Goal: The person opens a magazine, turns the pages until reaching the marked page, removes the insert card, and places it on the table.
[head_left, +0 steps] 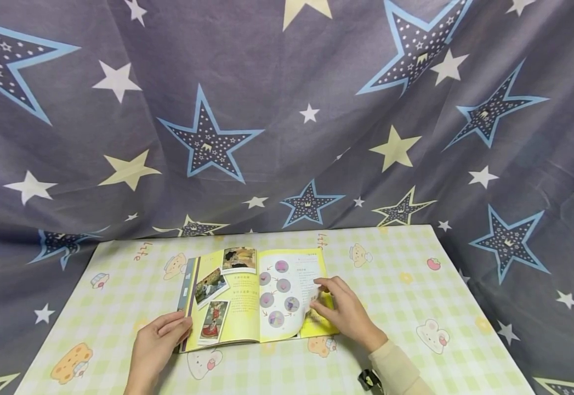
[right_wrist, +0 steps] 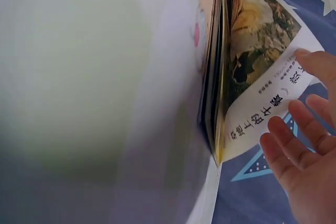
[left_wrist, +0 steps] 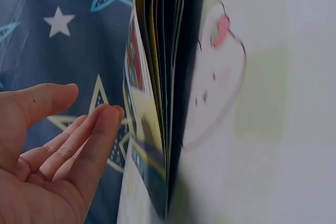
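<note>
The person's left hand (head_left: 158,345) lies at the left edge of an open book (head_left: 241,332), its thumb held apart from its loosely bent fingers; their tips are at the page edges, though whether they press on them I cannot tell. The left page (head_left: 244,321) is yellow, with three photos (head_left: 214,322) down its outer side and printing next to them. Across the fold, the white right page (head_left: 301,263) has a yellow border, pink and purple circles (head_left: 276,319) joined by arrows, and lines of text. Its lower outer corner curls up, baring some yellow beneath. The right hand (head_left: 348,315) is at that lifted edge, thumb touching the paper and fingers spread, with a gap between thumb and forefinger; the right wrist view shows a flower photo and large characters on the underside. A pale sleeve (head_left: 400,367) and a black band (head_left: 369,379) are at this wrist. The book lies on a green-and-white checked tablecloth (head_left: 464,373), printed with a cheese figure at left, bears, and a rabbit and strawberry at right. Behind and around hangs a grey-purple curtain (head_left: 277,66) covered with white, yellow and blue-edged stars.
</note>
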A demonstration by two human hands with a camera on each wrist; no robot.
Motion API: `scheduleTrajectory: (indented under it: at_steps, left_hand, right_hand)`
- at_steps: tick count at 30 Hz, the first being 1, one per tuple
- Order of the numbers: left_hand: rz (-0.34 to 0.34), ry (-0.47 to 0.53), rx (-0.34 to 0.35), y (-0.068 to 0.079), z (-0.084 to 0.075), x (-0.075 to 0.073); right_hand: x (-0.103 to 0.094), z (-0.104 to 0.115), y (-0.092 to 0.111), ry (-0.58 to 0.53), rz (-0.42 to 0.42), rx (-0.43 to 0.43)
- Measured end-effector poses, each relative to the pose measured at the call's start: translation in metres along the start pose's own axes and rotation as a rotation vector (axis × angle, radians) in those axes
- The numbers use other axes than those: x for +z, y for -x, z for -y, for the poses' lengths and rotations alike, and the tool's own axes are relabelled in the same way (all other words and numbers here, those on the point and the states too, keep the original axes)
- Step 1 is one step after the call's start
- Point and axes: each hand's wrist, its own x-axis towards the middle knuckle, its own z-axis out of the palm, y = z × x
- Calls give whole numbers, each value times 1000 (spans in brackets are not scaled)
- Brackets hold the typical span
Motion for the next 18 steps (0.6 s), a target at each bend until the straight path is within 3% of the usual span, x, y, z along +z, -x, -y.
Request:
scheduleTrajectory:
  at_steps: [5, 10, 15, 18]
  left_hand:
    - [40, -51, 44, 0, -9, 17]
    - [110, -59, 109, 1, -17, 41]
    - [216, 107, 146, 4, -24, 71]
    - [285, 149, 165, 7, -28, 91]
  right_hand:
    - [4, 7, -5, -40, 14, -14]
    - [9, 16, -8, -112, 89, -28]
    - [15, 28, -12, -157, 196, -27]
    - [19, 35, -15, -173, 237, -34]
